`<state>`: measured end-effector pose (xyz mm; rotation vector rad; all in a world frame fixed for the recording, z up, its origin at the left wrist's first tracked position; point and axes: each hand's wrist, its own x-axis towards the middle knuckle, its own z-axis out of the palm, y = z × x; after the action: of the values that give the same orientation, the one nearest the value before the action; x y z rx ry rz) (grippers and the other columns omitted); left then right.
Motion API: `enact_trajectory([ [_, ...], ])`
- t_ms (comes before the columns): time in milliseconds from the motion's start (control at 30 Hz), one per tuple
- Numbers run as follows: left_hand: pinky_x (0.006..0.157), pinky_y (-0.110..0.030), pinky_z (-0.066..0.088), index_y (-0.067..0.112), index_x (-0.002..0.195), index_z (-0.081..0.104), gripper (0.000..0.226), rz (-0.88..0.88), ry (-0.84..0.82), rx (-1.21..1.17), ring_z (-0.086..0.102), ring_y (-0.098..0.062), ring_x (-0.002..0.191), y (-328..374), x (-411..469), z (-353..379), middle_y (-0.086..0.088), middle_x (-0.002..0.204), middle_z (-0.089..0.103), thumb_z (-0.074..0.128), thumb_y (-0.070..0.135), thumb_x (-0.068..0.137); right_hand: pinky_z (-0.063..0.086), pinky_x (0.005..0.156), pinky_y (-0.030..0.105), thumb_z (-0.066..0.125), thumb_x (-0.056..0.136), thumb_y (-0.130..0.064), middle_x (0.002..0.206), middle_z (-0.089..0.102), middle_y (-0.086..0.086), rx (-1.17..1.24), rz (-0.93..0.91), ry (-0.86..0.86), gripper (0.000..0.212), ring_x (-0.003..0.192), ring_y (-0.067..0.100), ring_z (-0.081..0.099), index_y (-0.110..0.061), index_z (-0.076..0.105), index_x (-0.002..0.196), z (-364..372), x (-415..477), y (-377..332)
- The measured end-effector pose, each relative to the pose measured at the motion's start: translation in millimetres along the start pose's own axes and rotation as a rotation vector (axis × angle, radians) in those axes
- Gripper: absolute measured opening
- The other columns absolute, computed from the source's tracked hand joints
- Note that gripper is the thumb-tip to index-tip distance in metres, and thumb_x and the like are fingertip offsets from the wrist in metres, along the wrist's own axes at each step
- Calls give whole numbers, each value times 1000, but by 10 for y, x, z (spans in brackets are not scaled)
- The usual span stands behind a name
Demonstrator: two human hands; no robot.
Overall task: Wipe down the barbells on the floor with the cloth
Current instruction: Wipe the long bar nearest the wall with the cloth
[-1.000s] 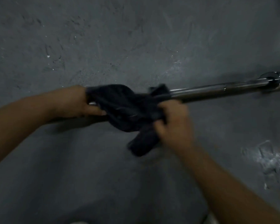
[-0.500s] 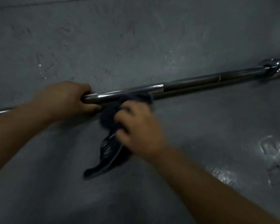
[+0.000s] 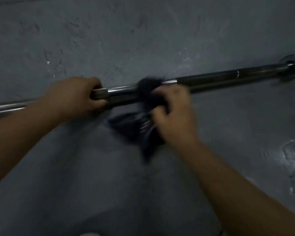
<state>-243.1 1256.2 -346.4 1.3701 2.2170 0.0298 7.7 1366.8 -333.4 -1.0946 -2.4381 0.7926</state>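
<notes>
Grey floor (image 3: 143, 40) with bar (image 3: 228, 77) lying across it, long axis running from 9 o'clock up to 2 o'clock.
Left hand (image 3: 75, 97) curls round the knurled part at 9 o'clock of centre, steadying it. Right hand (image 3: 174, 113), just beside it at 3 o'clock, clamps the cloth (image 3: 134, 128) round the bar; loose cloth hangs toward 6 o'clock. Unwiped bar probably lies toward the collar (image 3: 293, 63) at 2 o'clock, nearer the right hand.
</notes>
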Motion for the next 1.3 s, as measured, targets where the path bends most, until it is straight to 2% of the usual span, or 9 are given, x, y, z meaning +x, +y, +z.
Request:
enact_trajectory([
  [100, 58, -34, 39, 23, 97, 58, 39, 33, 303, 230, 64, -34, 74, 9, -218, 218, -10, 85, 65, 64, 57, 82, 34, 99, 9, 54, 87, -19, 138, 45, 13, -11, 457, 439, 51, 117, 14, 49, -16, 52, 138, -397, 405, 572],
  [167, 61, -34, 42, 22, 95, 55, 43, -1, 135, 229, 63, -33, 76, -42, -92, 186, -11, 86, 64, 59, 63, 83, 40, 99, 24, 55, 89, -33, 143, 38, 10, -27, 732, 473, 53, 121, 28, 50, -27, 49, 142, -236, 541, 526],
  [300, 62, -28, 43, 26, 85, 60, 34, 11, -337, -67, 59, -18, 75, -92, 218, -155, -3, 85, 65, 64, 60, 82, 48, 88, 41, 64, 78, -31, 141, 42, 9, -244, 289, 158, 42, 115, 36, 45, -34, 63, 120, 493, 230, -391],
  [400, 68, -32, 48, 29, 84, 59, 28, -26, -329, -140, 59, -18, 75, -113, 166, -191, -1, 85, 65, 63, 57, 83, 49, 87, 38, 68, 74, -20, 136, 49, 11, -183, -178, -153, 44, 114, 35, 49, -28, 67, 117, 404, 180, -482],
  [633, 70, -43, 41, 11, 109, 54, 33, 84, 305, 181, 56, -38, 85, 14, -423, 410, -15, 97, 58, 61, 34, 85, 31, 101, 31, 45, 94, -22, 145, 39, 14, -223, 656, 469, 46, 125, 34, 47, -24, 53, 139, -235, 614, 472],
  [867, 78, -45, 37, 2, 110, 58, 47, 62, 327, 142, 52, -37, 88, -7, -917, 632, -21, 99, 57, 48, 33, 76, 48, 77, 42, 58, 81, -23, 130, 56, 10, -165, -109, -121, 39, 108, 35, 48, -26, 68, 119, 949, -181, -1204],
  [1000, 90, -50, 38, 9, 128, 52, 60, -92, 348, 93, 52, -39, 102, -442, -1267, 645, -19, 118, 59, 57, 38, 76, 38, 101, 38, 65, 72, -12, 132, 51, 17, -257, -137, -98, 49, 115, 36, 47, -21, 67, 120, 309, -336, -190],
  [1200, 66, -40, 35, 16, 89, 62, 35, -162, 336, 208, 56, -36, 76, -574, -1014, 558, -13, 81, 62, 71, 45, 72, 35, 108, 45, 47, 75, -11, 135, 44, 24, -291, 436, 208, 50, 121, 45, 45, -20, 61, 122, 14, -242, 312],
  [1300, 57, -33, 37, 20, 79, 59, 39, -201, 273, 232, 61, -34, 65, -721, -760, 312, -11, 71, 63, 71, 56, 70, 34, 92, 40, 56, 71, -7, 129, 56, 18, -278, 132, 120, 46, 108, 44, 50, -22, 70, 112, 724, 66, -549],
])
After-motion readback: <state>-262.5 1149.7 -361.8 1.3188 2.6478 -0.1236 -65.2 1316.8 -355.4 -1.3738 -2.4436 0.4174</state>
